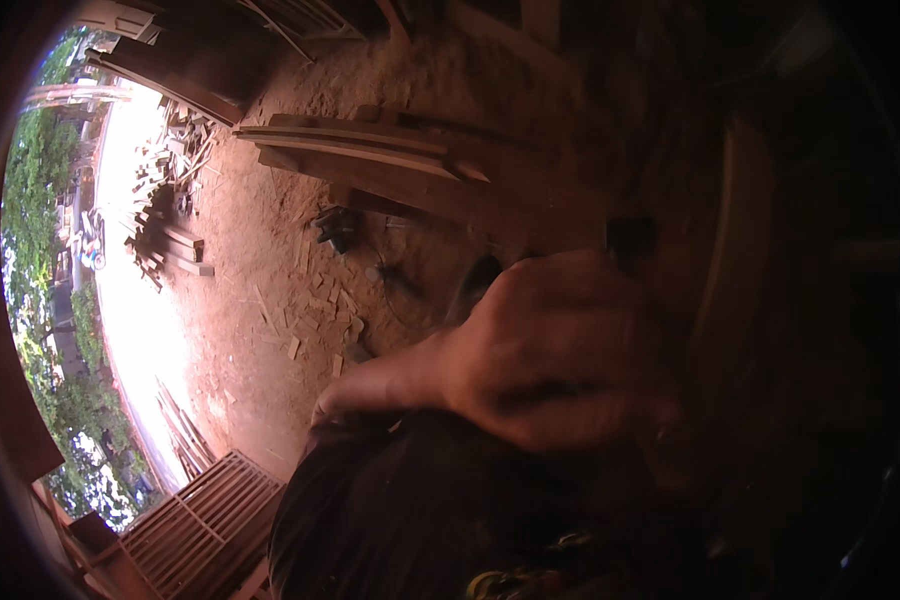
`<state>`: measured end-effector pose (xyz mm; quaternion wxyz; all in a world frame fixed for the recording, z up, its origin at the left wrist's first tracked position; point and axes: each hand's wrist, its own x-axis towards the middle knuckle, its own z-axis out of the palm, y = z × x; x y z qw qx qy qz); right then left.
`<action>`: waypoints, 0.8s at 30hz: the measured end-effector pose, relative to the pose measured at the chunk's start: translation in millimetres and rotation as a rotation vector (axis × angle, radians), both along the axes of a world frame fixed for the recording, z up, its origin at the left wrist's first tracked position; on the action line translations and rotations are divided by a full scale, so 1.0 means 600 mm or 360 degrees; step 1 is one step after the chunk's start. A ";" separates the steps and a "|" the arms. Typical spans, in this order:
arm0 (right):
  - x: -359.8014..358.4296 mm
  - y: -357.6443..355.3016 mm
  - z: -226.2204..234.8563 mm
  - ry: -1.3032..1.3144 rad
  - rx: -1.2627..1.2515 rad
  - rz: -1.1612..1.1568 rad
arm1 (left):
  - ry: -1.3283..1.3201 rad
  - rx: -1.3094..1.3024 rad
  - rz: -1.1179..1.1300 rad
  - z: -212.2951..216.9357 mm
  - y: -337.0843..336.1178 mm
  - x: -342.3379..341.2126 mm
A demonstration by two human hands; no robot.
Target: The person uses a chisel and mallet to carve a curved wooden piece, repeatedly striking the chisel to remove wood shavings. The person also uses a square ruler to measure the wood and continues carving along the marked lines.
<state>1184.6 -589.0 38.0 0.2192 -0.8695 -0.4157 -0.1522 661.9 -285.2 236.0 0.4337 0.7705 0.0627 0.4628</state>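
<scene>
Handling seems the step: the left hand (560,350) looks curled, but I cannot tell what it grips; a dark curved object (476,284) shows at its 10 o'clock. The right hand is unseen. The next move calls for steadiness.

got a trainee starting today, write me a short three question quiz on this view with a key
1. True or false: green foliage shows along the picture's left side.
2. Which lie scattered on the ground? A) glass bottles B) small wooden pieces C) coiled ropes
3. Fill in: the person's blurred hand looks ____, not spread flat.
Key: 1 true; 2 B; 3 curled
</scene>
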 end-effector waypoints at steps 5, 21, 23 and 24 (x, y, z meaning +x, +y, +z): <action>-0.117 0.026 0.105 -0.0220 0.0351 0.0478 | 0.0566 -0.1304 0.0254 -0.175 -0.033 -0.015; -0.717 0.409 -0.013 0.1863 -0.0156 0.1508 | -0.0717 -0.2371 0.0448 -0.253 -0.011 -0.248; -0.718 0.430 0.002 0.1388 -0.0287 0.1586 | -0.0978 -0.2449 0.0651 -0.254 -0.021 -0.272; -0.716 0.444 0.009 0.1138 -0.0340 0.1638 | -0.1121 -0.2474 0.0754 -0.253 -0.021 -0.277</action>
